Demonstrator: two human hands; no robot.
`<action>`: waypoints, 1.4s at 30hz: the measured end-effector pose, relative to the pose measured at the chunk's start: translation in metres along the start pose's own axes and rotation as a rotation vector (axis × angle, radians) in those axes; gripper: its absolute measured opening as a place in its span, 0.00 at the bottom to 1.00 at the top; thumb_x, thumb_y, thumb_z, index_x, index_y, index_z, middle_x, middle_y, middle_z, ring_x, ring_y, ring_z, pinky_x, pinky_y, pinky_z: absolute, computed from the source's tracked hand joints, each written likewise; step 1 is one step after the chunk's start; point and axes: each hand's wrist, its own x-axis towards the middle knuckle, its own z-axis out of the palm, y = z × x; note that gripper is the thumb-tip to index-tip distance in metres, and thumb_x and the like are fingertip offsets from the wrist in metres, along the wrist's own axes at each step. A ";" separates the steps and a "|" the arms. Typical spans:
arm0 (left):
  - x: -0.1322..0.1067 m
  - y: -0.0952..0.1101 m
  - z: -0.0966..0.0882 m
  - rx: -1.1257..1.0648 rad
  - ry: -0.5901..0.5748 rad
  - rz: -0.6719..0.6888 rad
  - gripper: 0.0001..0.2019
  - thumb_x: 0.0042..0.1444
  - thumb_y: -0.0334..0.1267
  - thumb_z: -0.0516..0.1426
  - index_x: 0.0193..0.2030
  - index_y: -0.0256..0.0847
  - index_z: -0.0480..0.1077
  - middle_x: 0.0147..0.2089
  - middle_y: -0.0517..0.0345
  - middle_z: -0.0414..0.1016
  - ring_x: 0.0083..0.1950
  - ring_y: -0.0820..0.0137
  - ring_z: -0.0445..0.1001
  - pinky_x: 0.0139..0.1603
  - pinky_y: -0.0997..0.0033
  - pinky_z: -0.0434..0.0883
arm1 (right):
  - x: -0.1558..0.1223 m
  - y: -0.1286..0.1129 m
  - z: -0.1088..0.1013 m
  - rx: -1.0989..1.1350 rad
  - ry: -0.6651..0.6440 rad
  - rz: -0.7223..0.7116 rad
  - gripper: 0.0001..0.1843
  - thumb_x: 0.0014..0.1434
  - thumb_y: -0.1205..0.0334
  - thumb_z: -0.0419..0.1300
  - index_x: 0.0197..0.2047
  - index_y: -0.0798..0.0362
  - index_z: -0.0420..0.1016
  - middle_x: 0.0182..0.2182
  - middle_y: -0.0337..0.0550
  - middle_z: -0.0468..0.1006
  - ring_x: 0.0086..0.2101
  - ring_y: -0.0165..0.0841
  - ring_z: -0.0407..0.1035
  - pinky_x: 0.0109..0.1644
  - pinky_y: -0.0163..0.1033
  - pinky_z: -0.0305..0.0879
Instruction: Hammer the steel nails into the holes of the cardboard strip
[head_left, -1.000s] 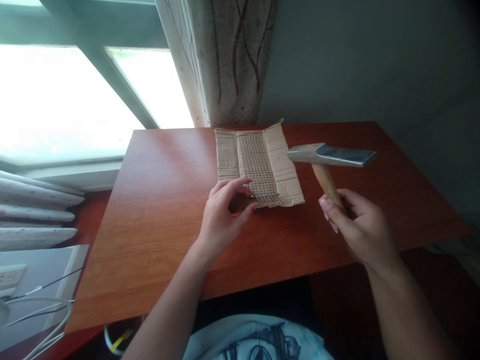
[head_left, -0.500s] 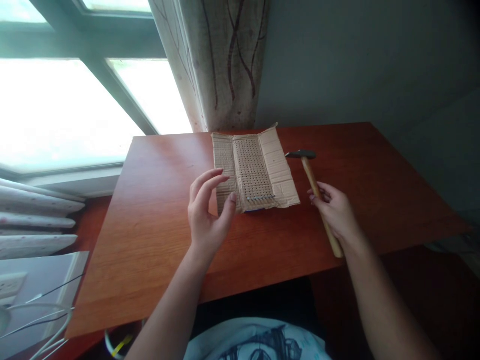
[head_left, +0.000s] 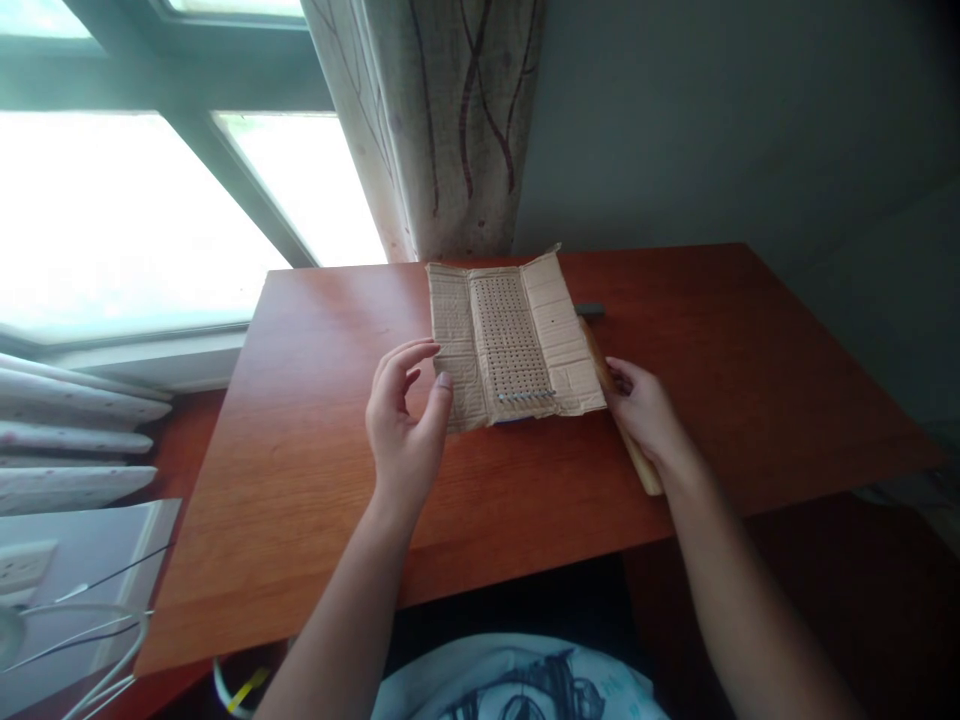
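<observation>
A flattened cardboard piece (head_left: 555, 330) with a grid of small holes lies on the red-brown table (head_left: 315, 420), with a short row of nails (head_left: 525, 397) at its near edge. My left hand (head_left: 403, 425) hovers at the left flap, fingers curved and apart, thumb tip touching the flap's edge. A wooden-handled hammer (head_left: 643, 470) lies on the table along the cardboard's right side, its metal head (head_left: 590, 310) partly hidden behind the flap. My right hand (head_left: 643, 410) rests on the handle, fingers stretched toward the cardboard's right edge.
A patterned curtain (head_left: 450, 120) and a bright window (head_left: 135, 210) stand behind the table, with a grey wall to the right. To the far left are stacked white panels (head_left: 75, 440), a power strip and cables (head_left: 67, 620). The table's near edge is close to my body.
The hammer went from raised in my right hand to lying on the table beside the cardboard. My left hand let go of the nail row and moved to the left flap.
</observation>
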 end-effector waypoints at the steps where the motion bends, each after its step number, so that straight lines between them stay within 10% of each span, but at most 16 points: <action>1: 0.000 0.000 0.000 -0.007 -0.003 -0.007 0.13 0.65 0.39 0.60 0.55 0.45 0.74 0.58 0.50 0.76 0.63 0.61 0.74 0.63 0.61 0.71 | 0.001 0.001 0.000 0.003 0.002 -0.004 0.25 0.55 0.57 0.69 0.56 0.55 0.77 0.49 0.54 0.85 0.50 0.47 0.80 0.59 0.54 0.74; 14: -0.001 0.001 0.001 -0.052 -0.004 -0.033 0.13 0.64 0.38 0.61 0.54 0.44 0.75 0.57 0.50 0.77 0.61 0.60 0.74 0.64 0.58 0.70 | 0.015 0.009 -0.003 -0.071 -0.036 -0.003 0.24 0.53 0.66 0.64 0.55 0.52 0.78 0.45 0.50 0.85 0.51 0.47 0.79 0.61 0.57 0.72; 25: -0.001 0.000 0.000 -0.064 0.001 -0.043 0.13 0.64 0.38 0.62 0.54 0.45 0.76 0.57 0.50 0.78 0.61 0.60 0.75 0.63 0.59 0.70 | 0.024 -0.005 -0.007 -0.616 -0.003 -0.240 0.25 0.52 0.67 0.62 0.55 0.56 0.80 0.47 0.59 0.82 0.49 0.54 0.77 0.57 0.58 0.73; 42: -0.001 -0.002 0.002 -0.066 0.043 -0.054 0.16 0.62 0.40 0.63 0.57 0.47 0.73 0.59 0.51 0.75 0.61 0.61 0.74 0.63 0.59 0.70 | 0.035 -0.003 0.015 -0.571 0.029 -0.319 0.26 0.55 0.66 0.59 0.56 0.59 0.80 0.45 0.58 0.79 0.46 0.50 0.75 0.54 0.54 0.73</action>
